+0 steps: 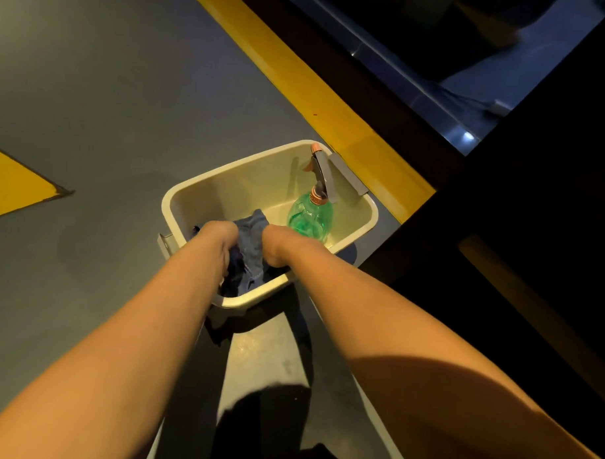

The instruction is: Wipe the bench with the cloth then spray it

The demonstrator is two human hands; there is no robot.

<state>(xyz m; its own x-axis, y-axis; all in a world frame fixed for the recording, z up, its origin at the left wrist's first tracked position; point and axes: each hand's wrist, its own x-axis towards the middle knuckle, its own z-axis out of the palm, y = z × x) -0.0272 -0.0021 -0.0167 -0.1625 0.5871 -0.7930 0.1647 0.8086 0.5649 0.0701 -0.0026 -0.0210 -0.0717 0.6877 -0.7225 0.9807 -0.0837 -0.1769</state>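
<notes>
A cream plastic bin (199, 194) stands on the grey floor below me. Inside it lies a dark blue cloth (250, 248), bunched at the near end. My left hand (222, 240) and my right hand (276, 245) both reach down into the bin and close on the cloth from either side; the fingers are mostly hidden by the wrists. A green spray bottle (310, 214) with a grey trigger head and a pink nozzle leans in the bin's far right corner, apart from my hands.
Grey floor (110, 102) with a yellow stripe (299, 74) runs diagonally past the bin, and a yellow triangle marking (14, 185) sits at the left. A dark structure (517, 237) with a shiny metal edge fills the right side. My dark clothing shows at the bottom.
</notes>
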